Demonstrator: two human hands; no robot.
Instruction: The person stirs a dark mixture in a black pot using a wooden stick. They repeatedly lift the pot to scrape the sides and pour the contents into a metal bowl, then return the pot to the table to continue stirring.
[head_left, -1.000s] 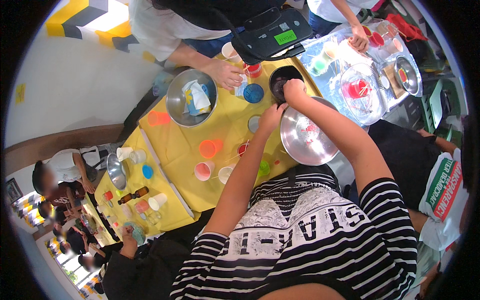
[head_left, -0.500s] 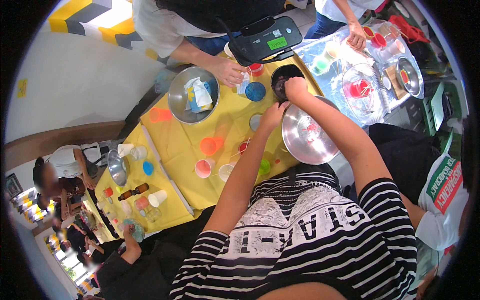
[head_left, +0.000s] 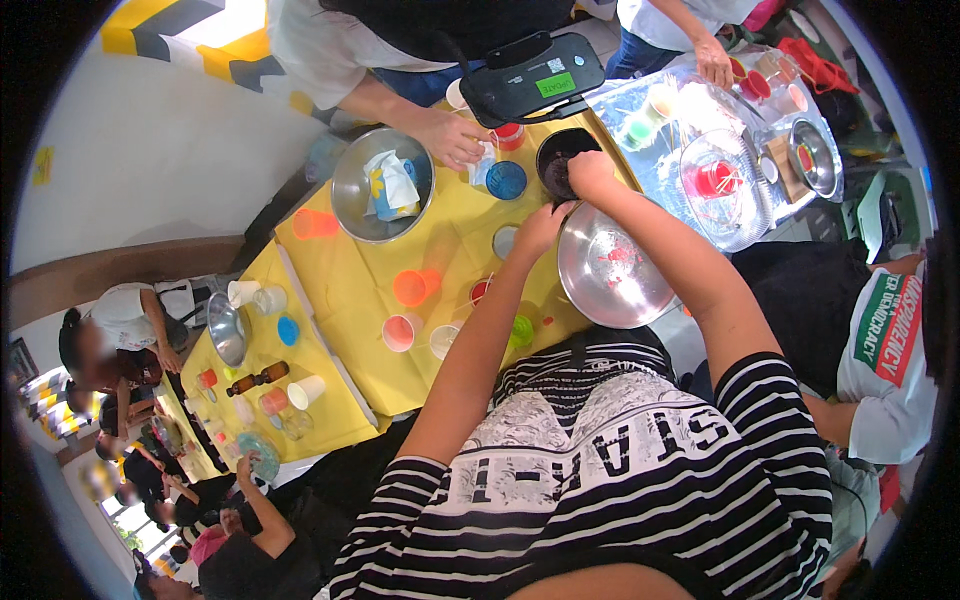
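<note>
A dark bowl (head_left: 553,150) with dark contents stands at the far side of the yellow-covered table. My right hand (head_left: 591,176) reaches over its near right rim with curled fingers; whatever they hold is hidden. Just below, my left hand (head_left: 541,226) is closed at the bowl's near edge, thumb and fingertips against it. Under my right forearm sits a wide steel bowl (head_left: 592,285) with red bits inside. Left of the dark bowl are a blue cup (head_left: 506,180) and a red-filled cup (head_left: 509,136).
Across the table a person's hand (head_left: 450,138) is beside a white tissue. A steel bowl (head_left: 345,190) holds a packet and tissues. Orange cups (head_left: 415,287), a pink-filled cup (head_left: 401,332) and a green cup (head_left: 521,331) stand nearer. A foil-covered table (head_left: 640,100) adjoins at right.
My hands stay at the dark bowl with barely any movement. The whole view has shifted slightly left. At lower left, another person has leaned further into view.
</note>
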